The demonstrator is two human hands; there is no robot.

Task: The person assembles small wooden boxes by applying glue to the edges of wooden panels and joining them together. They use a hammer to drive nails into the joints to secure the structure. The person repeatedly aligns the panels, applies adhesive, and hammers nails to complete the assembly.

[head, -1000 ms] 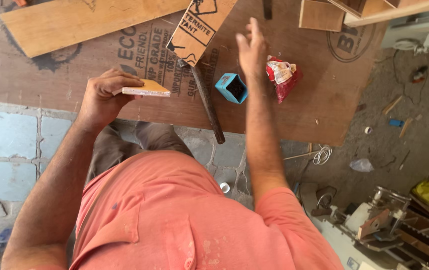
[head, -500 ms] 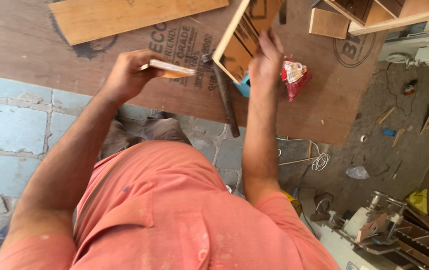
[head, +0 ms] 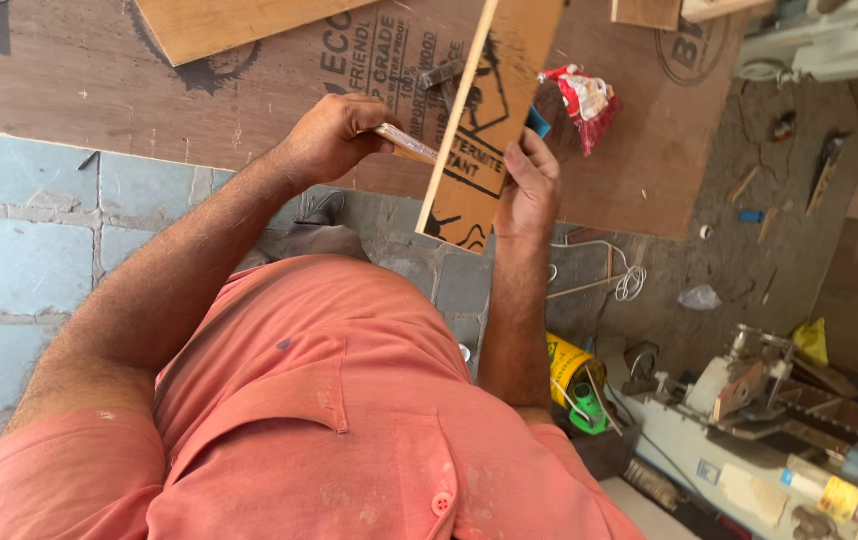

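Observation:
My right hand (head: 529, 185) grips the lower edge of a printed plywood board (head: 489, 110) and holds it tilted up on edge above the large plywood sheet (head: 199, 100) that serves as a work surface. My left hand (head: 334, 135) pinches a small thin wood strip (head: 404, 143), whose tip touches the board's left edge. A blue box (head: 539, 122) peeks out from behind the board. A red and white packet (head: 584, 100) lies just to its right. A dark tool (head: 439, 72) is partly hidden behind the board.
A light wooden plank (head: 239, 22) lies at the top of the sheet. Below are grey paving slabs (head: 19, 230), a white cord (head: 629, 280), a yellow can (head: 569, 365) and a woodworking machine (head: 749, 400) at bottom right. Wood offcuts lie at top right.
My right hand took hold of the plywood board, lifted it off the sheet and drew it closer, standing it on edge. My left hand brought the wood strip up to the board's edge.

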